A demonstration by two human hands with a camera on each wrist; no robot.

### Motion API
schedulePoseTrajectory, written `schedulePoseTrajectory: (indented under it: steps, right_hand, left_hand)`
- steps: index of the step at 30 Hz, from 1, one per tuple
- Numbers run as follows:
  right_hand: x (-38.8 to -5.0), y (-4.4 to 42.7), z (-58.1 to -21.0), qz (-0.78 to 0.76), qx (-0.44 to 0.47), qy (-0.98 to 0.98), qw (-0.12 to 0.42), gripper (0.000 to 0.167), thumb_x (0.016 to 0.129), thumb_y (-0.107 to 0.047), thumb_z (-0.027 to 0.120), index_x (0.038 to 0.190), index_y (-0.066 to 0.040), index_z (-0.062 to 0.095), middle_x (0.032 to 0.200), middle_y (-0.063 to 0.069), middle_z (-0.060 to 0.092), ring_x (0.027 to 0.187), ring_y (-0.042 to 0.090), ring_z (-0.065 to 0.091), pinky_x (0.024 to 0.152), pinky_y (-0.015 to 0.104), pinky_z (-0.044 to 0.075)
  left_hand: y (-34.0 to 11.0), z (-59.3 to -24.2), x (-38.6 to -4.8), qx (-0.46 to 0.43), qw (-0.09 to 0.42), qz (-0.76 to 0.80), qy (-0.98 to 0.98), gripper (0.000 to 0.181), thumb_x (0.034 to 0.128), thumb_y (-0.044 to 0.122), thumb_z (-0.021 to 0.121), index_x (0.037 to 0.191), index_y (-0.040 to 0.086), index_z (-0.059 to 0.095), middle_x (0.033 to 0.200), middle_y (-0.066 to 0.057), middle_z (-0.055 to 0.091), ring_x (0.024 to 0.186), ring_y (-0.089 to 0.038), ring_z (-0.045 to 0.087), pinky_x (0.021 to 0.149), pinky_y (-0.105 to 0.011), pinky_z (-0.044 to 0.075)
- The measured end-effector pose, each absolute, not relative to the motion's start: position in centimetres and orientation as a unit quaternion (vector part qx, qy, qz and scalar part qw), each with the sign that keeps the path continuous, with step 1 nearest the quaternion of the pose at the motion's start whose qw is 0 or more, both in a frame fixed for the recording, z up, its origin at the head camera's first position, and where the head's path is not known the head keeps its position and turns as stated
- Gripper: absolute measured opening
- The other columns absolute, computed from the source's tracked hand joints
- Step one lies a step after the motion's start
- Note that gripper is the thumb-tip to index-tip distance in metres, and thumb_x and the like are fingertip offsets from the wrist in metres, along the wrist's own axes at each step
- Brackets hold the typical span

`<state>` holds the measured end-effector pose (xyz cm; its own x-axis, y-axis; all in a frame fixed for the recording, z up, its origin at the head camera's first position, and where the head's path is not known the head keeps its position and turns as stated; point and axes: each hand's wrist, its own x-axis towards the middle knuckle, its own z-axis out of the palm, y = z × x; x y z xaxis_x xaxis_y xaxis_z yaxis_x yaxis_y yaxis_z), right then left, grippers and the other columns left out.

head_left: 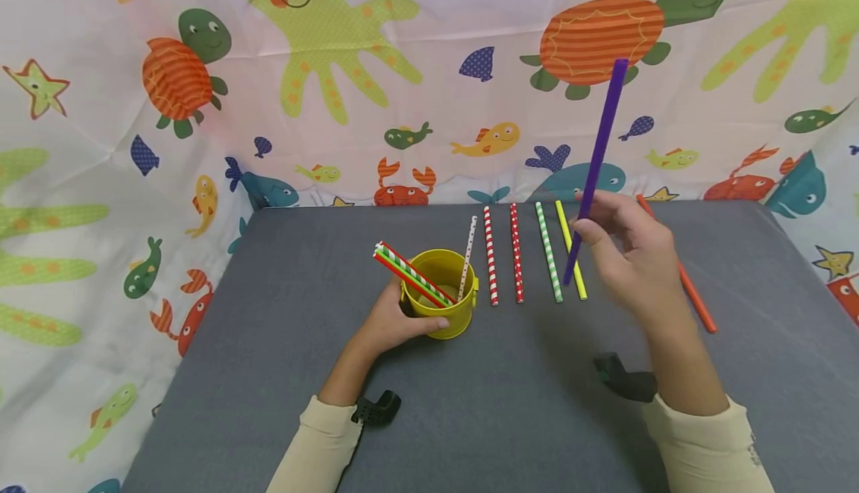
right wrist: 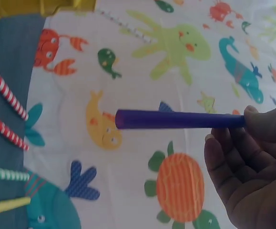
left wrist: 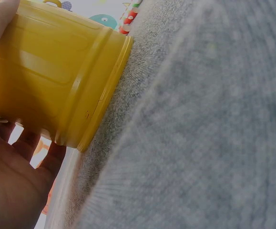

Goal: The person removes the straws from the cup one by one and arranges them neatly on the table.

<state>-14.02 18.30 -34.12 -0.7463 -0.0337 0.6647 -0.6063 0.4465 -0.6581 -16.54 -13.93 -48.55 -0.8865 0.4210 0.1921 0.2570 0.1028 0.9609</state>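
sea-animal backdrop cloth (head_left: 429,53): biggest thing here, rises behind the counter (head_left: 221,388).
counter: gray, carries the lot. Straws are round, so I'd guess one nudge sends them rolling.
yellow bucket (head_left: 452,324): upright on the counter. Tilt it and the leaning straws could slide out.
right hand (head_left: 631,262): grip is a thumb-and-finger pinch on the purple straw (head_left: 600,157). Squeeze too hard and it might crease, too loose and it slips.
left hand (head_left: 396,318): grip wraps the yellow bucket's side. If it slackens, the lopsided load might tip it.
purple straw: looks lifted, near upright, most of it above the fingers so it could swing. Dip it and the low end may knock the green-striped straw (head_left: 549,254) or yellow straw (head_left: 579,277) below.
orange straw (head_left: 698,295): on the counter, partly hidden by the right hand, easy to bump imo.
straw bundle (head_left: 411,272): in the yellow bucket, poking over the rim, could snag a cuff.
white dotted straw (head_left: 467,254): thinnest-looking, leaning inside too.
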Motion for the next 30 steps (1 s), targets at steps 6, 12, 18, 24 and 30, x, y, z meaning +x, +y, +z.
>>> schedulePoseTrajectory:
  steps: [6, 12, 18, 24, 30]
  right_hand:
    - [-13.9, 21.4, -35.2, 0.415, 0.152, -0.838, 0.32, 0.037, 0.085, 0.013, 0.072, 0.12, 0.007, 0.066, 0.097, 0.017, 0.07, 0.085, -0.005, 0.058, 0.087, 0.01, 0.045]
    - [-13.4, 24.2, -35.9, 0.354, 0.074, -0.874, 0.324, 0.034, 0.091, 0.001, 0.072, 0.125, 0.004, 0.066, 0.098, 0.021, 0.068, 0.086, -0.014, 0.048, 0.083, 0.003, 0.037]
    - [-13.0, 26.3, -36.6, 0.324, 0.025, -0.891, 0.317, 0.03, 0.095, -0.005, 0.067, 0.124, 0.003, 0.068, 0.096, 0.02, 0.065, 0.083, -0.007, 0.045, 0.08, 0.004, 0.035]
    - [-12.7, 28.7, -37.4, 0.283, -0.028, -0.91, 0.302, 0.028, 0.097, -0.009, 0.065, 0.121, 0.005, 0.068, 0.096, 0.021, 0.064, 0.081, 0.0, 0.044, 0.074, 0.005, 0.03]
    - [-12.4, 31.2, -38.1, 0.261, -0.105, -0.927, 0.25, 0.032, 0.1, -0.015, 0.062, 0.122, 0.008, 0.066, 0.103, 0.025, 0.062, 0.086, 0.031, 0.052, 0.067, 0.006, 0.026]
  left_hand:
    - [-13.8, -48.6, -16.6, 0.232, 0.064, 0.63, 0.739, 0.09, 0.0721, 0.029, 0.093, 0.145, 0.02, 0.041, 0.135, -0.001, 0.057, 0.122, -0.019, 0.052, 0.11, -0.043, 0.036]
    - [-13.9, -48.5, -16.5, 0.227, 0.065, 0.625, 0.744, 0.089, 0.0736, 0.021, 0.092, 0.146, 0.016, 0.04, 0.136, -0.005, 0.056, 0.122, -0.021, 0.052, 0.11, -0.041, 0.035]
    - [-13.9, -48.6, -16.5, 0.221, 0.065, 0.618, 0.751, 0.088, 0.0741, 0.02, 0.091, 0.145, 0.015, 0.041, 0.136, -0.006, 0.056, 0.122, -0.022, 0.051, 0.11, -0.043, 0.035]
    - [-13.9, -48.5, -16.4, 0.215, 0.07, 0.616, 0.755, 0.089, 0.0733, 0.029, 0.092, 0.145, 0.021, 0.04, 0.135, 0.0, 0.056, 0.122, -0.019, 0.051, 0.111, -0.043, 0.035]
    - [-13.9, -48.6, -16.4, 0.221, 0.065, 0.619, 0.751, 0.091, 0.0722, 0.029, 0.093, 0.146, 0.02, 0.04, 0.135, -0.001, 0.056, 0.122, -0.02, 0.051, 0.111, -0.045, 0.034]
